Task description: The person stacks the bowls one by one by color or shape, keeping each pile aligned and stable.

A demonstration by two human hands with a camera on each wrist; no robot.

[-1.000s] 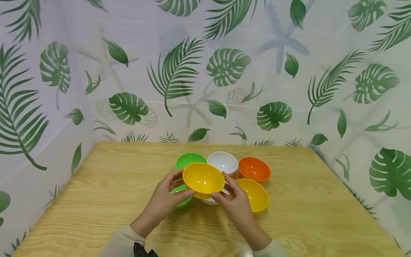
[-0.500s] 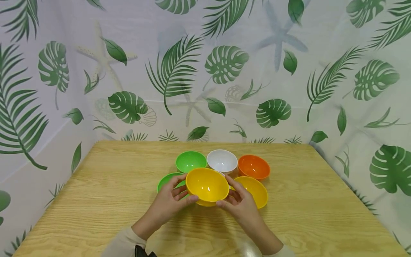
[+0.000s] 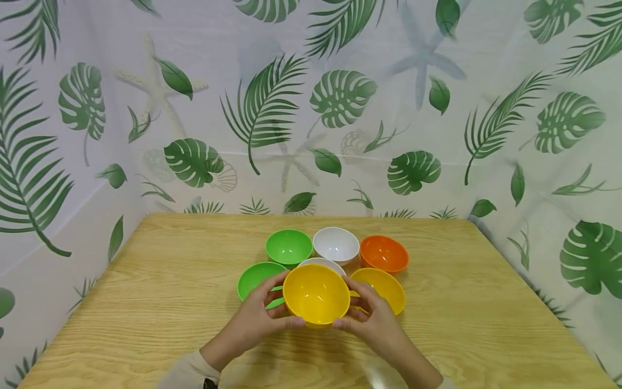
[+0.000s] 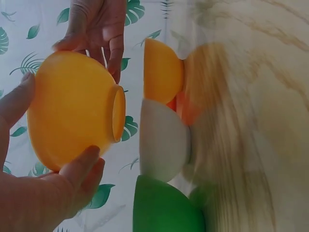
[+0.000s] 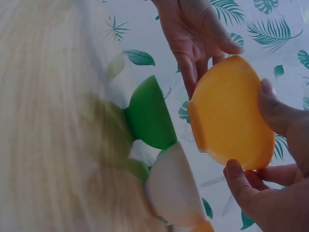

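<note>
Between both hands a yellow bowl (image 3: 316, 294) is held up off the table, its inside tipped toward the head camera. My left hand (image 3: 257, 316) grips its left side, thumb at the near rim and fingers around the outer wall. On the opposite side my right hand (image 3: 374, 319) holds it the same way. The wrist views show the bowl's outer wall and foot ring well above the tabletop. Just behind it, a white bowl (image 3: 324, 263) is mostly hidden in the head view. A green bowl (image 3: 257, 276) stands left of it, another yellow bowl (image 3: 384, 289) to the right.
A back row holds a green bowl (image 3: 289, 247), a white bowl (image 3: 336, 245) and an orange bowl (image 3: 385, 253), all upright and close together. The wooden table (image 3: 160, 281) meets a leaf-patterned cloth (image 3: 350, 178) at the back and sides.
The held yellow bowl has come toward the person and slightly right, both hands moving with it. More of the front green and white bowls now shows behind it.
</note>
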